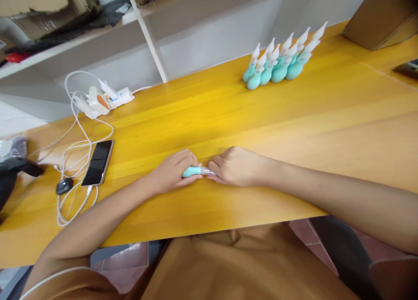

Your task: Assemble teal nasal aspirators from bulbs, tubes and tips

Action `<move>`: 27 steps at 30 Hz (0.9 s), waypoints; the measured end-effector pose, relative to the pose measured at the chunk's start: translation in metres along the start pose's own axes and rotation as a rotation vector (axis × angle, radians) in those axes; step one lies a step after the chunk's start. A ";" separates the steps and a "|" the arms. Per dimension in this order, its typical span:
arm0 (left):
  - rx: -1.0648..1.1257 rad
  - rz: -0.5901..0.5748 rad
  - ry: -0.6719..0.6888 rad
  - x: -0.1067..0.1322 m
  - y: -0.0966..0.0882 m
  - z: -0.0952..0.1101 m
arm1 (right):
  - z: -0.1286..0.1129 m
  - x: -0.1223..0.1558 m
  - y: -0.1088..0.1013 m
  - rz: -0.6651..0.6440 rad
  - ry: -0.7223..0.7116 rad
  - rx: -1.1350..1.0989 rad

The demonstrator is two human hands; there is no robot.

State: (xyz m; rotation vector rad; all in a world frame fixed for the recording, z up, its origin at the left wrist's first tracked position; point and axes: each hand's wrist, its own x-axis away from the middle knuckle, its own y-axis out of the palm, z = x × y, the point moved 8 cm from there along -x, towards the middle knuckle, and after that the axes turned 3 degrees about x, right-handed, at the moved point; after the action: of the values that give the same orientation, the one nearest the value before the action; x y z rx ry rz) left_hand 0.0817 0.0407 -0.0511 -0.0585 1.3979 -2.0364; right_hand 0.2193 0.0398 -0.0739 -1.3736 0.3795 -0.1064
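A small teal bulb syringe (192,171) lies level between my hands, close above the yellow wooden table (163,213). My left hand (176,170) is closed round its teal bulb. On the other side, my right hand (231,166) pinches the clear tip that joins the bulb's neck; the fingers hide the tip's far end. Toward the back of the table stands a group of several similar teal bulb syringes (281,67), upright with pale pointed nozzles.
A phone (98,163), a dark round object (64,186) and looped white cables lie on the left. Behind them sits a power strip (122,96) with plugs. A cardboard box (380,19) is at the back right. White shelving (150,43) rises behind the table.
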 end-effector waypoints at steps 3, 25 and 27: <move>0.008 0.027 -0.020 0.000 -0.002 -0.002 | 0.001 0.000 0.000 0.013 0.000 -0.008; -0.026 0.097 -0.090 -0.001 -0.002 -0.005 | 0.010 -0.002 0.006 0.026 0.106 -0.091; 0.002 0.091 -0.100 -0.001 -0.001 -0.006 | 0.010 -0.003 0.006 0.012 0.082 -0.119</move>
State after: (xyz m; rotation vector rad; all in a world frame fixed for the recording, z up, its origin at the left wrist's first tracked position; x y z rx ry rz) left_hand 0.0801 0.0461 -0.0522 -0.0929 1.3129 -1.9338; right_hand 0.2191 0.0509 -0.0779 -1.4868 0.4686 -0.1317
